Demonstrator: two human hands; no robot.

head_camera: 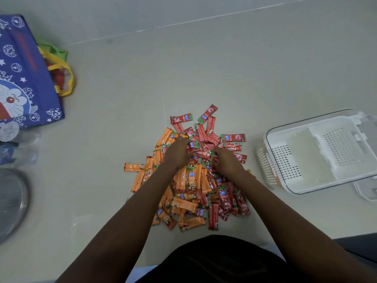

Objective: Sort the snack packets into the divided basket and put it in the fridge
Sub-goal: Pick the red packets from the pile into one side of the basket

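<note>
A heap of snack packets lies on the pale floor in front of me, with orange packets [184, 178] mostly on the left and red packets [206, 135] mostly at the far side and right. My left hand [177, 150] rests on the heap where orange meets red, its fingertips curled down among red packets. My right hand [226, 160] is balled on red packets near the heap's middle. The white divided basket [318, 127] sits to the right inside a clear tub, and its perforated compartments hold no packets.
A blue cartoon-print bag [22, 78] with yellow handles stands at the far left, with plastic bottles [14, 152] beside it. A round metal fan guard [10, 201] lies at the left edge. A white lid [367, 190] pokes out behind the basket.
</note>
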